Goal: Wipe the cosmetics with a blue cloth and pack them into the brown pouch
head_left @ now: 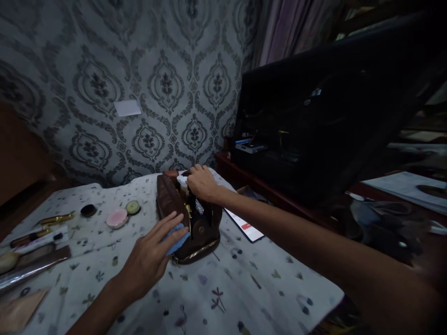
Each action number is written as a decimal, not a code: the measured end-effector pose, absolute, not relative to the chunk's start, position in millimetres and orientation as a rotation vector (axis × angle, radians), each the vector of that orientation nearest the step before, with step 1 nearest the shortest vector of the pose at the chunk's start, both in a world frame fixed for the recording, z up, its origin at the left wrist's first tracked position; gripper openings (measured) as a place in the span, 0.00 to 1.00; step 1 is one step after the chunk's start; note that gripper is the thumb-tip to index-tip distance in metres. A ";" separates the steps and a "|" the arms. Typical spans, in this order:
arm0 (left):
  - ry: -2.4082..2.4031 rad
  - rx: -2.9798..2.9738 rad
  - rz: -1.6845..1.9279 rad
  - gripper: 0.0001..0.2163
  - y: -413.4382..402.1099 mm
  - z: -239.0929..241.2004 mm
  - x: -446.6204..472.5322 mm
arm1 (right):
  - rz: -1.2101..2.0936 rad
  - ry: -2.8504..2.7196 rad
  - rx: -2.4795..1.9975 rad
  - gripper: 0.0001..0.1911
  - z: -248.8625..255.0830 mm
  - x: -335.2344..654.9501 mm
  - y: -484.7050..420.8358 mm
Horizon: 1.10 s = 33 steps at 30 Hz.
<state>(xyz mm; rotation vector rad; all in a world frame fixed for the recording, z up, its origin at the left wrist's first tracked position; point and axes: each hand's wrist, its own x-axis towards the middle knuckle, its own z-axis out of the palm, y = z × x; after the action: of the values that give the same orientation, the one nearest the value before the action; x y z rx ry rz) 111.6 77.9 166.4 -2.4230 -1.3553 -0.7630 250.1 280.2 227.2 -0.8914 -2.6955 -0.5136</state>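
Observation:
A brown zip bag (167,194) stands unzipped on the cloth-covered table, its mouth gaping. Inside I make out a white-topped item (182,180) and some gold and silvery pieces, mostly in shadow. My left hand (150,253) is at the bag's near left side, with a folded blue cloth (179,239) held under its fingers against the bag. Over the far part of the opening, my right hand (203,183) has its fingers curled down beside the white-topped item. Its fingertips are hidden, so what they grip cannot be seen.
A phone (246,225) with a lit screen lies right of the bag. To the left are a pink round compact (117,218), a green-topped round jar (132,207), a black round lid (88,210) and several cosmetics. A large black panel (314,121) rises at right.

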 end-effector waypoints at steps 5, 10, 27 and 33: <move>-1.393 -2.403 -0.741 0.30 74.0 166.1 113.2 | -0.487 -2.678 -0.902 0.18 234.3 253.9 273.2; -1.499 -2.413 -0.704 0.31 67.6 165.1 113.4 | -0.383 -2.483 -0.992 0.19 241.1 275.4 254.6; -1.510 -2.415 -0.736 0.30 64.9 164.6 115.2 | -0.623 -2.764 -0.850 0.15 221.0 263.8 250.0; -1.497 -2.406 -0.715 0.28 66.9 161.6 113.5 | -0.600 -2.773 -0.849 0.15 223.3 263.2 251.4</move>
<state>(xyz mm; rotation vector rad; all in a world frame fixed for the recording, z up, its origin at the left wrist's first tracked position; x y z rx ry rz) 113.5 66.9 161.6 -2.4061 -1.4965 -0.7146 263.2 251.4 223.3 -0.8494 -2.7727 -0.5995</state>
